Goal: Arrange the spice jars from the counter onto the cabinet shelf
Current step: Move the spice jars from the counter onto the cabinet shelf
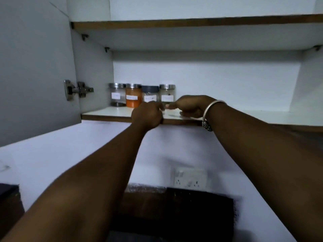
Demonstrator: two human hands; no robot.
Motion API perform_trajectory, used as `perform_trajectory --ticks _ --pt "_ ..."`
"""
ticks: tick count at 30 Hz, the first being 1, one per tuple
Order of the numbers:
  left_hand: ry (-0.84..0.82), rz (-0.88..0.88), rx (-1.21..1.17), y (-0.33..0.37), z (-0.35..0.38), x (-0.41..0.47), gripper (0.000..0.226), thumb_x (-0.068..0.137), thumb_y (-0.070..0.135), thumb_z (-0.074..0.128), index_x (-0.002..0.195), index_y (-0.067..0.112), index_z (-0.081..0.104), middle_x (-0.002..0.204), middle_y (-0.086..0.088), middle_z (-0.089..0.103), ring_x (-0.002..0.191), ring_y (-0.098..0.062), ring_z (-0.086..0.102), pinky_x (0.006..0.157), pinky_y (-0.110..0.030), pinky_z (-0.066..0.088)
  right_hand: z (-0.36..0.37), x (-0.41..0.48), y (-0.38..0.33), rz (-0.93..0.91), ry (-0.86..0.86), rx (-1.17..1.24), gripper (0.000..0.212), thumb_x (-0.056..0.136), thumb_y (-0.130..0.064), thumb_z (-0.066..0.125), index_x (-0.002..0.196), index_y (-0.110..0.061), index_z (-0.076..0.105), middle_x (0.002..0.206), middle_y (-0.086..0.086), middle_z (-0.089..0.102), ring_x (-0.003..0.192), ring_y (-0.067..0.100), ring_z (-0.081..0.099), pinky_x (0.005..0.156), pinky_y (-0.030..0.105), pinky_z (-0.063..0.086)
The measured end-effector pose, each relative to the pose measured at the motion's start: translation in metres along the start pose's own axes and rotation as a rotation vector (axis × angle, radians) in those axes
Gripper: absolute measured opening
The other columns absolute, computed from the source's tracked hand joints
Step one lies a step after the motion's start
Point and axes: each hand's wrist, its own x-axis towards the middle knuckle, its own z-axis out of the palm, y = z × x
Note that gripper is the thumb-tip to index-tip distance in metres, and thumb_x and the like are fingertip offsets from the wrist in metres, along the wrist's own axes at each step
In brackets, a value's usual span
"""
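Four labelled spice jars stand in a row at the back left of the lower cabinet shelf (104, 114): a clear jar with a silver lid (116, 94), an orange-filled jar (133, 96), a dark-lidded jar (150, 93) and another silver-lidded jar (167, 93). My left hand (146, 117) is at the shelf's front edge, in front of the dark-lidded jar, with its fingers curled. My right hand (189, 106) rests on the shelf just right of it, fist-like, thumb pointing left. No jar shows in either hand. A small pale spot between the hands is too blurred to name.
The cabinet door (35, 75) stands open at the left on a metal hinge (78, 89). The shelf runs bare to the right of the jars. An upper shelf (192, 23) lies above. Below are a wall socket (189, 179) and a dark object (174, 212) on the counter.
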Motion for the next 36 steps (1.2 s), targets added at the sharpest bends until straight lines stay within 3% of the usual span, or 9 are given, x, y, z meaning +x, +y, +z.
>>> perform_trajectory --ticks 2,6,9,12,17,21,23,27,36 --pt "0.039 0.000 -0.227 0.022 -0.002 -0.019 0.037 0.096 0.031 0.045 0.127 0.023 0.063 0.120 -0.008 0.073 0.114 -0.035 0.066 0.090 -0.044 0.053 0.004 -0.033 0.003 -0.081 0.115 -0.051 0.025 0.093 -0.032 0.071 0.076 -0.019 0.058 0.071 -0.005 0.054 0.061 0.008 0.049 0.049 0.014 0.044" --pt "0.070 0.042 -0.762 0.085 0.004 -0.075 0.046 0.089 0.021 0.043 0.131 0.011 0.059 0.120 -0.012 0.071 0.113 -0.032 0.066 0.096 -0.050 0.053 0.023 -0.100 0.021 -0.205 0.354 0.074 0.014 0.087 -0.022 0.061 0.091 -0.015 0.072 0.093 0.010 0.074 0.088 0.022 0.071 0.069 0.031 0.058" --pt "0.058 -0.001 -1.000 0.112 0.026 -0.138 0.044 0.090 0.012 0.045 0.131 0.019 0.059 0.126 -0.005 0.070 0.118 -0.020 0.066 0.102 -0.045 0.054 0.051 -0.168 0.060 -0.298 0.474 0.157 0.021 0.086 -0.027 0.052 0.082 -0.024 0.072 0.080 -0.007 0.073 0.080 0.011 0.071 0.058 0.020 0.050" --pt "-0.001 0.004 -1.004 0.119 0.068 -0.228 0.048 0.087 0.007 0.047 0.133 0.013 0.058 0.124 -0.001 0.068 0.117 -0.013 0.065 0.104 -0.032 0.053 0.093 -0.224 0.144 -0.261 0.504 0.118 0.023 0.090 -0.029 0.055 0.100 -0.028 0.075 0.096 -0.011 0.076 0.091 0.005 0.068 0.075 0.010 0.048" --pt "-0.378 -0.049 -0.968 0.103 0.151 -0.388 0.053 0.086 -0.016 0.053 0.134 0.007 0.052 0.113 -0.007 0.067 0.106 -0.026 0.068 0.094 -0.043 0.056 0.172 -0.313 0.303 -0.030 0.252 0.050 0.026 0.096 -0.011 0.065 0.121 -0.011 0.069 0.105 0.007 0.075 0.094 0.013 0.069 0.084 0.018 0.054" --pt "-0.784 -0.034 -0.846 0.079 0.193 -0.476 0.058 0.092 -0.003 0.061 0.144 0.017 0.046 0.110 0.005 0.064 0.096 -0.005 0.066 0.084 -0.029 0.056 0.205 -0.363 0.389 0.195 -0.075 -0.266 0.040 0.087 -0.052 0.065 0.110 -0.020 0.064 0.108 0.003 0.070 0.096 0.019 0.069 0.083 0.036 0.057" --pt "-0.902 -0.063 -0.750 0.070 0.207 -0.503 0.063 0.090 -0.002 0.063 0.146 0.019 0.046 0.108 0.004 0.063 0.098 -0.008 0.064 0.087 -0.032 0.056 0.215 -0.378 0.418 0.341 -0.178 -0.505 0.073 0.080 -0.058 0.065 0.138 -0.017 0.048 0.132 0.012 0.054 0.118 0.034 0.058 0.097 0.043 0.052" --pt "-1.028 -0.168 -0.662 0.061 0.225 -0.529 0.057 0.088 0.001 0.064 0.141 0.018 0.053 0.099 0.010 0.062 0.104 -0.018 0.066 0.099 -0.041 0.054 0.234 -0.396 0.450 0.522 -0.296 -0.617 0.110 0.070 -0.052 0.078 0.153 -0.016 0.015 0.145 0.020 0.031 0.127 0.047 0.047 0.103 0.050 0.047" --pt "-0.971 -0.236 -0.757 0.057 0.217 -0.517 0.047 0.092 0.014 0.071 0.134 0.029 0.057 0.126 0.004 0.066 0.117 -0.012 0.064 0.105 -0.046 0.053 0.217 -0.369 0.425 0.448 -0.288 -0.472 0.079 0.077 -0.042 0.080 0.139 -0.016 0.039 0.127 0.010 0.061 0.105 0.024 0.066 0.084 0.039 0.058"
